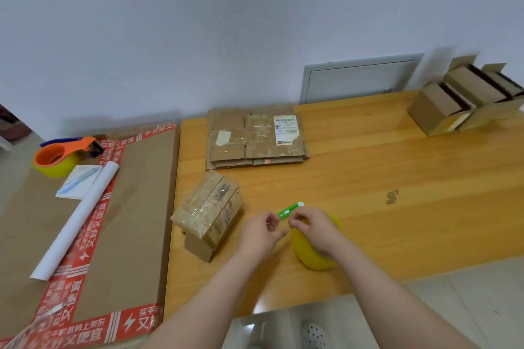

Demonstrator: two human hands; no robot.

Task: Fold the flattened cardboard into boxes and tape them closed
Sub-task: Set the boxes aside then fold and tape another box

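Observation:
A small cardboard box [208, 214], wrapped in clear tape, stands tilted on the wooden table [368, 178] left of my hands. Flattened cardboard [255, 137] lies stacked at the back of the table. My left hand [262, 234] and my right hand [314, 229] meet over the table, both pinching a green and white utility knife [289, 210]. Under my right hand sits a yellow roll of tape [314, 252]. An orange tape dispenser [63, 154] with yellow tape rests far left.
A big flat carton [127, 221] with red printed tape lies left, carrying a white paper roll [76, 221] and a packaged pen [79, 180]. Open boxes [465, 99] stand at the back right corner. A grey wall hatch [360, 78] is behind the table.

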